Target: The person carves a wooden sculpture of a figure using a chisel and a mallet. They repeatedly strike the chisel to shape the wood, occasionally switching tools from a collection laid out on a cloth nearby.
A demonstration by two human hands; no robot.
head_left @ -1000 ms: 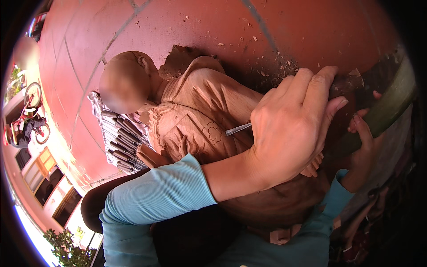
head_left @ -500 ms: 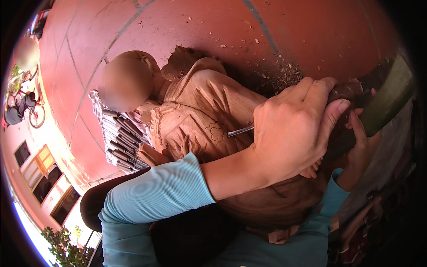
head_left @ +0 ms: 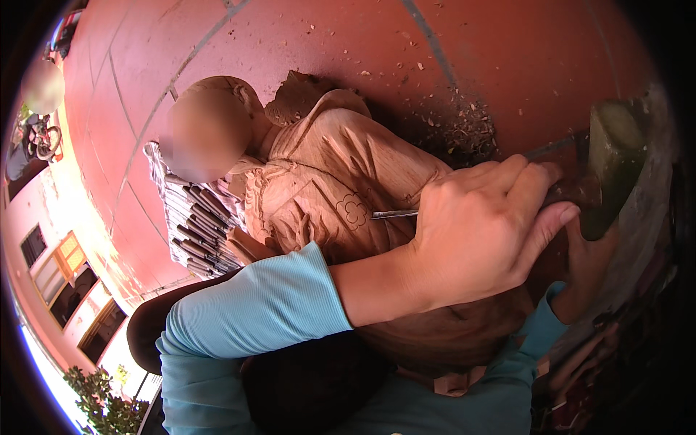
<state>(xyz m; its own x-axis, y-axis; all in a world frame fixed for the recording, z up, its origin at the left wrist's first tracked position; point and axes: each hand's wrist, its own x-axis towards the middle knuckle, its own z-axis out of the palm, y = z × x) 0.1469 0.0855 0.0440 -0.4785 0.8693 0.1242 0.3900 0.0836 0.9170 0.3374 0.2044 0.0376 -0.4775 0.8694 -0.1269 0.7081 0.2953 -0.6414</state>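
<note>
A carved wooden figure point(head_left: 406, 156) lies in front of me with folds cut into its clothing. My left hand point(head_left: 486, 225) is closed round the handle of a chisel point(head_left: 395, 214), knuckles up. The thin metal blade points left, its tip at the edge of a flower outline point(head_left: 352, 211) on the figure's chest. My right hand point(head_left: 591, 257), partly hidden behind the left, grips a dark green block-shaped mallet point(head_left: 616, 170). The mallet's block is at the butt of the chisel handle; whether they touch I cannot tell.
Several dark-handled carving tools point(head_left: 199, 225) lie in a striped cloth left of the figure. Wood chips point(head_left: 471, 127) are heaped on the red floor point(head_left: 341, 36) beyond it. A plant point(head_left: 105, 399) and a building stand at far left, with a person and a bicycle above them.
The mallet has swung from a tilted position to the chisel's butt end, more upright now. My right hand moved with it. The left hand and chisel have barely shifted.
</note>
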